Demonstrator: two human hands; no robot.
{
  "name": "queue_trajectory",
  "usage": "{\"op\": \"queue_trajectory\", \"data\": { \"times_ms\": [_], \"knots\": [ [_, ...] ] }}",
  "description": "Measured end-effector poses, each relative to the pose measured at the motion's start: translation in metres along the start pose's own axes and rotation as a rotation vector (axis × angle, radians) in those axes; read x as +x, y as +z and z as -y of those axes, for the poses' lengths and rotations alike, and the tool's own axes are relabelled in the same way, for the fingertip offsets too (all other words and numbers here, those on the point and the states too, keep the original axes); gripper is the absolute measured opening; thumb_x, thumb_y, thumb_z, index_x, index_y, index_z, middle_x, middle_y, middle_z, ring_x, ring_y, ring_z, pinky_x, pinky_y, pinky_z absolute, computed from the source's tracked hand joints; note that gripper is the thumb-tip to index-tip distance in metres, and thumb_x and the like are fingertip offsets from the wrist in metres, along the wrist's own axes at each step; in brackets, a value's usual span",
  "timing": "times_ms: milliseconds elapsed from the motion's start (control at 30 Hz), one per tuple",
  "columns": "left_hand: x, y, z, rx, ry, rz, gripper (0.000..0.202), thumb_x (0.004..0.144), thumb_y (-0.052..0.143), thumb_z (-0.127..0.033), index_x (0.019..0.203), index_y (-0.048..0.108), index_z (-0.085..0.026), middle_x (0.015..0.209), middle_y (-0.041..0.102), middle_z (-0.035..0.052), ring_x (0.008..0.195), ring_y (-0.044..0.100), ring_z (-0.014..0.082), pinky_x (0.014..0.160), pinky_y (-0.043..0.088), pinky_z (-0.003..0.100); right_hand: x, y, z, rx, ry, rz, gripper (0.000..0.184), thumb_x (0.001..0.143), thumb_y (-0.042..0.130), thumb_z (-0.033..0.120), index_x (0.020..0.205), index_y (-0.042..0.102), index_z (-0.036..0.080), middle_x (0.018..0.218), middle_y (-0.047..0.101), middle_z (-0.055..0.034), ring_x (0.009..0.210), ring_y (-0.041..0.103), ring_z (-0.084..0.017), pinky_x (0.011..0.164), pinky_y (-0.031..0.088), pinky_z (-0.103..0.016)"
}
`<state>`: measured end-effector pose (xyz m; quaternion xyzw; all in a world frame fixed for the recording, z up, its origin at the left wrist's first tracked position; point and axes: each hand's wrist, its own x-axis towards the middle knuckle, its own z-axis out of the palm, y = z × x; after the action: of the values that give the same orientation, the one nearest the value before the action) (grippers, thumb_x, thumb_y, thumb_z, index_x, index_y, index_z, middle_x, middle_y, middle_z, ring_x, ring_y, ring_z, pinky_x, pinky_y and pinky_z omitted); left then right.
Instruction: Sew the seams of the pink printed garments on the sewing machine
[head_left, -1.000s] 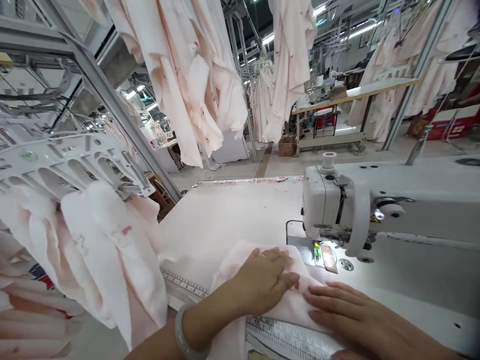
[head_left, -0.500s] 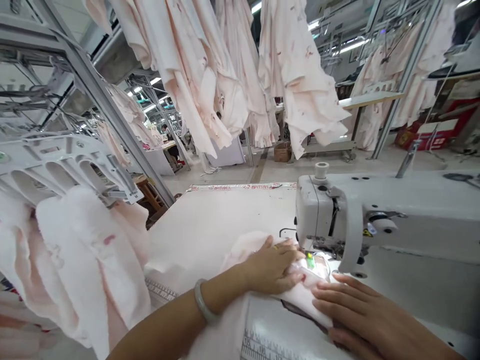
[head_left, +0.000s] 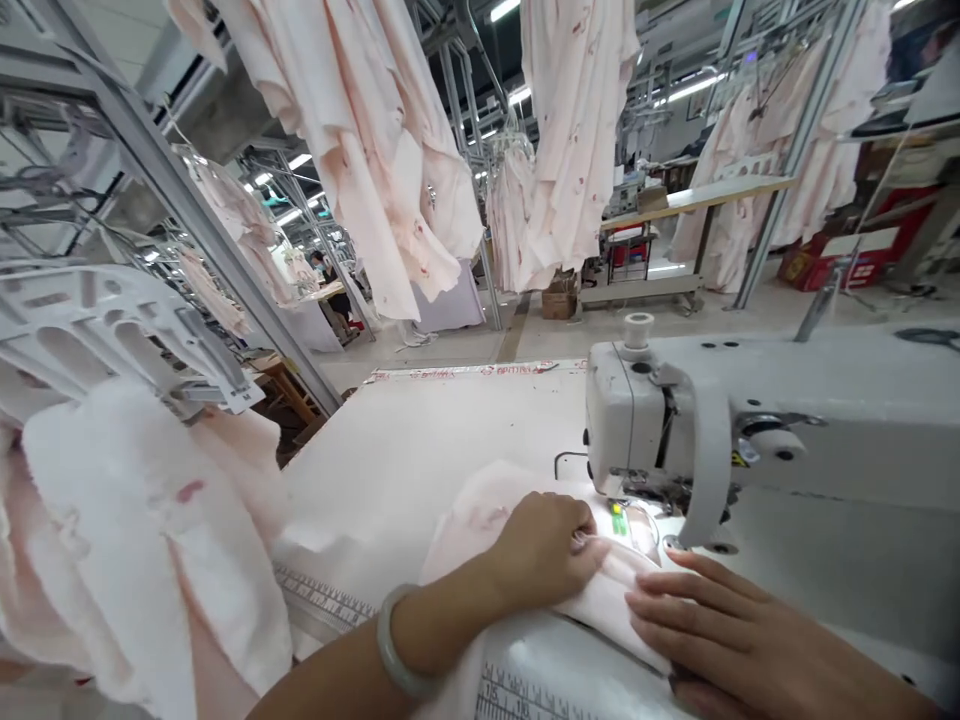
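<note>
Pale pink fabric (head_left: pixel 480 510) lies on the white sewing table, its edge running up to the lit needle area of a sewing machine (head_left: pixel 626 400). My left hand (head_left: pixel 551 545), with a bangle on its wrist, is closed and pinches a fold of that fabric just left of the needle area. Flat on the fabric, with fingers stretched out, my right hand (head_left: pixel 712 615) rests in front of the machine's arm. A green and yellow piece (head_left: pixel 618 518) shows beside the presser foot. The needle tip itself cannot be made out.
At the left, more pink garment pieces (head_left: pixel 150 510) hang from a white clamp hanger (head_left: pixel 120 330). Pink cloth (head_left: pixel 360 150) also hangs overhead in front. Measuring tapes (head_left: pixel 322 595) are fixed along the table's near side. Metal posts and other worktables stand behind.
My left hand has gone from lying flat with spread fingers to pinching a fold of the fabric. My right hand stays nearly in place. The hanging cloth has swayed and the view has shifted slightly.
</note>
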<state>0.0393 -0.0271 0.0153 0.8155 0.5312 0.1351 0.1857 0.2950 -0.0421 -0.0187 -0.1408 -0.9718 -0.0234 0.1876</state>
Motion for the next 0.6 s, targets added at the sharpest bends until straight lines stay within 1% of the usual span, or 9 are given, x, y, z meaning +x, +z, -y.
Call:
{"op": "queue_trajectory", "data": {
  "times_ms": [67,100,133,233,300,333,400,467,600],
  "knots": [
    [-0.004,-0.003,0.0,-0.037,-0.043,-0.04,0.013,0.09,0.068,-0.03,0.086,0.065,-0.018,0.081,0.069,0.0015,0.072,0.062,0.018,0.073,0.05,0.031,0.008,-0.013,0.004,0.08,0.003,-0.013,0.059,0.099,0.067,0.036,0.154,0.048,0.028,0.136,0.069,-0.0037,0.123,0.067,-0.023,0.122,0.04,-0.039],
    [-0.005,-0.003,0.001,-0.035,-0.026,-0.069,0.01,0.089,0.069,-0.028,0.089,0.066,-0.018,0.084,0.07,0.0017,0.073,0.062,0.018,0.073,0.05,0.031,0.012,-0.018,0.006,0.108,0.009,-0.021,0.057,0.099,0.067,0.035,0.153,0.051,0.028,0.133,0.07,-0.0037,0.12,0.068,-0.022,0.122,0.04,-0.038],
    [-0.007,-0.003,0.002,-0.022,0.026,-0.097,0.009,0.088,0.07,-0.024,0.094,0.066,-0.018,0.089,0.07,0.0026,0.078,0.063,0.0185,0.075,0.051,0.031,0.014,-0.021,0.007,0.126,0.01,-0.033,0.055,0.099,0.067,0.034,0.151,0.053,0.027,0.131,0.072,-0.0035,0.117,0.07,-0.021,0.122,0.04,-0.037],
    [-0.009,-0.002,0.005,0.08,0.326,-0.137,0.017,0.09,0.062,-0.012,0.106,0.066,-0.017,0.11,0.07,0.0072,0.101,0.064,0.0217,0.093,0.051,0.034,0.018,-0.024,0.009,0.108,0.012,-0.05,0.051,0.099,0.067,0.034,0.148,0.056,0.026,0.127,0.074,-0.0033,0.115,0.071,-0.02,0.12,0.041,-0.035],
    [-0.009,-0.002,0.008,0.176,0.518,-0.097,0.018,0.095,0.054,-0.009,0.106,0.067,-0.017,0.116,0.07,0.0084,0.112,0.063,0.0221,0.103,0.048,0.037,0.018,-0.023,0.009,0.077,0.021,-0.054,0.049,0.099,0.067,0.035,0.147,0.057,0.025,0.127,0.074,-0.0034,0.114,0.071,-0.021,0.118,0.044,-0.035],
    [-0.009,-0.002,0.01,0.219,0.572,-0.067,0.02,0.097,0.052,-0.009,0.105,0.068,-0.017,0.116,0.071,0.0083,0.112,0.063,0.0216,0.104,0.047,0.037,0.018,-0.021,0.009,0.068,0.028,-0.06,0.049,0.099,0.066,0.036,0.146,0.058,0.026,0.127,0.074,-0.0037,0.113,0.071,-0.021,0.116,0.045,-0.036],
    [-0.009,-0.003,0.011,0.263,0.611,-0.01,0.021,0.098,0.05,-0.008,0.106,0.067,-0.016,0.113,0.072,0.0079,0.109,0.065,0.02,0.104,0.049,0.036,0.017,-0.019,0.007,0.052,0.062,-0.09,0.047,0.1,0.065,0.036,0.145,0.059,0.025,0.128,0.073,-0.0046,0.111,0.072,-0.022,0.109,0.05,-0.037],
    [-0.01,-0.003,0.012,0.253,0.601,0.029,0.021,0.097,0.051,-0.007,0.109,0.067,-0.015,0.114,0.073,0.0081,0.109,0.066,0.0193,0.102,0.051,0.034,0.016,-0.016,0.004,0.02,0.093,-0.115,0.045,0.1,0.063,0.036,0.144,0.06,0.024,0.128,0.073,-0.006,0.109,0.073,-0.023,0.1,0.054,-0.037],
    [-0.011,-0.002,0.011,0.2,0.564,0.049,0.025,0.097,0.047,-0.007,0.112,0.066,-0.013,0.117,0.072,0.01,0.113,0.066,0.0202,0.104,0.052,0.034,0.018,-0.014,-0.001,-0.056,0.112,-0.092,0.038,0.102,0.059,0.039,0.137,0.062,0.025,0.129,0.073,-0.0054,0.106,0.073,-0.022,0.088,0.056,-0.036]
  ]
}}
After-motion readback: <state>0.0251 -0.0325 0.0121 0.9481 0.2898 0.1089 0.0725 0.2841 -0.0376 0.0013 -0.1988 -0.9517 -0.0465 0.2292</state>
